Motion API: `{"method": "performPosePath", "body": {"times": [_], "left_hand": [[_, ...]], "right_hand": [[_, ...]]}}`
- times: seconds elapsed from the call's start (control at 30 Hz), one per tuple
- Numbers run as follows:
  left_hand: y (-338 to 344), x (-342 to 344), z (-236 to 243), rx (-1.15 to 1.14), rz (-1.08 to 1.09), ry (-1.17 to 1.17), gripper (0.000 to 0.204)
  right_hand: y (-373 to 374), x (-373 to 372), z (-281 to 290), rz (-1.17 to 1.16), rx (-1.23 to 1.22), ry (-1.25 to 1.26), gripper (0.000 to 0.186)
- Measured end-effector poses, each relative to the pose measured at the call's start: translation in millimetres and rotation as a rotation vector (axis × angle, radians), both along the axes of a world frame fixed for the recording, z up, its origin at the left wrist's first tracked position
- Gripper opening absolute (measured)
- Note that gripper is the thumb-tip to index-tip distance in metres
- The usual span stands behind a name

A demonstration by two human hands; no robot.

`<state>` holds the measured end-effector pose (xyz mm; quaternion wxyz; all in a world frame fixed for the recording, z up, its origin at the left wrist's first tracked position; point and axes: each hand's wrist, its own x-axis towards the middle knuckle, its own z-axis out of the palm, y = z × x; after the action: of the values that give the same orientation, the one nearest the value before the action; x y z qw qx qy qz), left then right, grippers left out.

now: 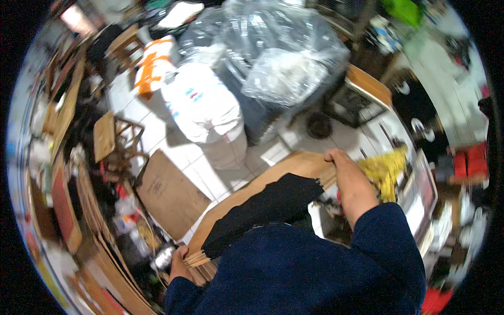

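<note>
We had passing room over the tiled strip (198,172) between the floor-level cardboard (170,194) and the bulging white sack (205,105); big plastic bags (286,73) blocked the far side, a wooden stool (105,137) stood left, and crumpled yellow material (386,168) crowded our right forearm (357,189).

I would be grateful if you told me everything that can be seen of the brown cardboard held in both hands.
The brown cardboard looks like a stack of stiff, plain sheets; thin layered edges show near both ends. It slants up from lower left to upper right, its far edge looking curved in this fisheye view. A black piece with an uneven edge covers much of it. The left hand grips one end, the right hand the other. The dark blue shirt hides its near side.
</note>
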<state>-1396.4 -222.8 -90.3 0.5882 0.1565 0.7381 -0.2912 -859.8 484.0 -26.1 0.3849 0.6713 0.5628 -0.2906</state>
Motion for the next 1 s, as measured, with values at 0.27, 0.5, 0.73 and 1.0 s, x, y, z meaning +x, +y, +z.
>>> {"method": "performPosePath", "body": {"times": [0.27,0.5,0.73,1.0], "left_hand": [[36,-147,7,-0.046,-0.371,0.009,0.049],[119,-182,20,-0.014,-0.655,0.074,0.049],[243,-91,38,0.053,-1.009,0.127,0.048],[324,133,52,0.137,-1.340,0.182,0.047]], "right_hand": [[-154,7,42,-0.058,-0.033,-0.001,0.038],[-308,121,2,-0.410,0.037,0.037,0.049],[-543,247,-6,-0.831,-0.014,0.052,0.047],[-748,386,4,-1.272,-0.250,0.123,0.046]]}}
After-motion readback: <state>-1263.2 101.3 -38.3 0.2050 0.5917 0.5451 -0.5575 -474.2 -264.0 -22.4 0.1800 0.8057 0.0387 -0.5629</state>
